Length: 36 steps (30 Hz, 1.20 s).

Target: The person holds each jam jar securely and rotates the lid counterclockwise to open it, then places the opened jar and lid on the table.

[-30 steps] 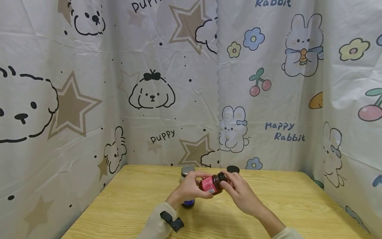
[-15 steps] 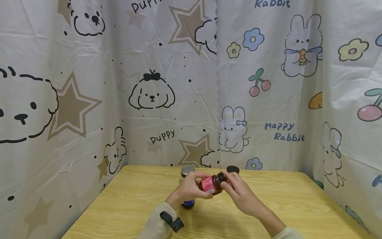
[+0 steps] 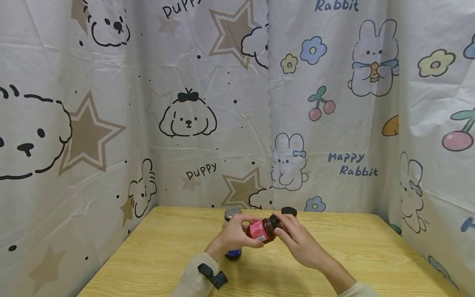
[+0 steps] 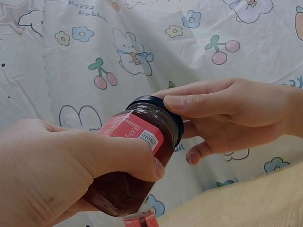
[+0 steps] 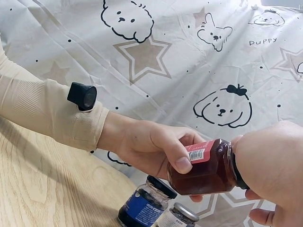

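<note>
A glass jar (image 3: 259, 230) of dark red contents, with a pink label and a black lid (image 4: 177, 127), is held tilted above the table. My left hand (image 3: 233, 234) grips its body; the thumb lies across the label in the left wrist view. At the lid end, my right hand (image 3: 302, 241) pinches the lid between thumb and fingers. Part of the lid is hidden by that hand in the right wrist view. Behind my left hand stand a blue-labelled jar (image 5: 142, 208) with a black lid and a white-labelled jar (image 5: 174, 218) with a silver lid.
Another black-lidded jar (image 3: 289, 210) stands farther back, mostly hidden behind my right hand. A red-labelled jar (image 4: 142, 220) shows at the bottom of the left wrist view. The wooden table (image 3: 352, 247) ends at printed curtains (image 3: 208, 156) at the back and sides.
Both hands keep their hold on the jar and its lid, with barely any movement. The head view has shifted very slightly.
</note>
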Each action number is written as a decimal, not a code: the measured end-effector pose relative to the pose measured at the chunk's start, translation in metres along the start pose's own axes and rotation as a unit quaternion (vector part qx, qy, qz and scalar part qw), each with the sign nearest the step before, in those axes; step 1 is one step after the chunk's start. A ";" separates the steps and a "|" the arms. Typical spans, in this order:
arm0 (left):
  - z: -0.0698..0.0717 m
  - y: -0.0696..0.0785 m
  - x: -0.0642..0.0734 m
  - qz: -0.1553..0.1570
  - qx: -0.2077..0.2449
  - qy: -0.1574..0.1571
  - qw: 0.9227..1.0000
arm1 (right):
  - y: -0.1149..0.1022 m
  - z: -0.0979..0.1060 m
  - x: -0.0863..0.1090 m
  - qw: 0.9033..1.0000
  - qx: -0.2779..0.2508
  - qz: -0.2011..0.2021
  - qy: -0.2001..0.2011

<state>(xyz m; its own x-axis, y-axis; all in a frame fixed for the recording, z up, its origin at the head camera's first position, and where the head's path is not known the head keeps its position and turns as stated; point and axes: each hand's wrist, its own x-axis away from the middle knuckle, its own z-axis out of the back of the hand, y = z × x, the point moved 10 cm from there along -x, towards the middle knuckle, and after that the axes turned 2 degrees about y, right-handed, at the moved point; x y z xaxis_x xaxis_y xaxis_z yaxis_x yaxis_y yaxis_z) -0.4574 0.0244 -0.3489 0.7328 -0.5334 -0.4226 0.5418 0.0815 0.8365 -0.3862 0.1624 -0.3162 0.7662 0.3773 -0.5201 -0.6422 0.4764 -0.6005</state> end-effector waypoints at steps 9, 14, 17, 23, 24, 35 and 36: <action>0.000 -0.001 0.000 -0.002 0.006 0.001 1.000 | -0.001 -0.002 0.002 0.999 0.023 0.025 -0.014; 0.003 -0.001 0.001 -0.006 -0.003 0.007 1.000 | -0.005 -0.005 0.002 0.999 0.025 0.037 -0.021; 0.003 -0.001 0.001 -0.005 0.001 0.007 1.000 | -0.008 -0.005 0.002 0.999 0.024 0.044 -0.019; 0.003 -0.002 0.001 -0.004 0.009 0.003 1.000 | -0.005 -0.006 0.002 0.999 0.018 0.033 -0.022; 0.003 -0.002 0.001 -0.004 0.008 0.003 1.000 | -0.004 -0.006 0.003 0.999 0.014 0.028 -0.023; 0.004 -0.002 0.001 -0.001 0.006 0.005 1.000 | 0.002 0.000 -0.001 1.000 -0.001 0.004 0.031; 0.004 -0.001 0.001 -0.002 0.007 0.003 1.000 | 0.003 0.000 -0.001 0.999 0.003 -0.001 0.034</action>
<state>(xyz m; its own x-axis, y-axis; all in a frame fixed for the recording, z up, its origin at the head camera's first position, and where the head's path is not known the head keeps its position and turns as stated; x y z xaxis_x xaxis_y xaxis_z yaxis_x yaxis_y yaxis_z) -0.4588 0.0205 -0.3494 0.7335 -0.5278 -0.4283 0.5389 0.0676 0.8396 -0.3892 0.1633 -0.3174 0.7637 0.3212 -0.5600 -0.6409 0.4810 -0.5982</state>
